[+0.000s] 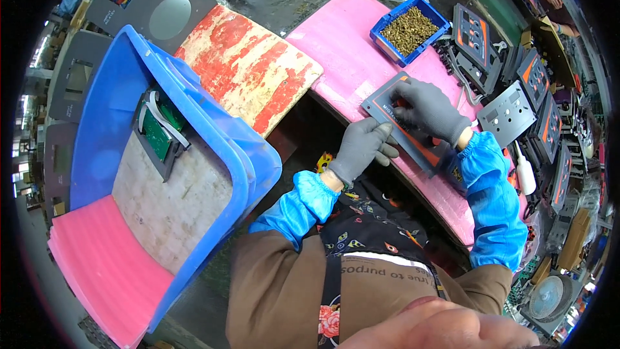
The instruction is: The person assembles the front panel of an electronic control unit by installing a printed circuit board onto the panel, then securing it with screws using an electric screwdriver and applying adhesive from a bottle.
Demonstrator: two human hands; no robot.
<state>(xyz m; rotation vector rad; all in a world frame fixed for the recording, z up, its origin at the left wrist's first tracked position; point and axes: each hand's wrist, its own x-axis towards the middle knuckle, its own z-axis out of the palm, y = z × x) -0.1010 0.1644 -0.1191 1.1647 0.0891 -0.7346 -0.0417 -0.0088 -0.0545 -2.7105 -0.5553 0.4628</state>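
Note:
A dark grey control panel (381,98) with an orange stripe lies on the pink-covered bench, tilted toward me. My right hand (431,113), in a grey glove, is over its face with the fingers curled down. Something small and dark shows at those fingertips, too hidden to name. My left hand (363,150), also gloved, is at the panel's near left edge. Its fingers are slightly bent and apart, with nothing visible in them; whether they touch the edge I cannot tell. Beyond the panel stands a blue bin (389,44) of small brass-coloured fasteners (411,29).
A large blue tub (240,155) at left holds a panel with a green circuit board (155,132) and pink foam (106,265). Several finished-looking panels (471,35) are stacked at right, near a white bottle (524,171). A worn red board (248,68) adjoins the bench (336,32).

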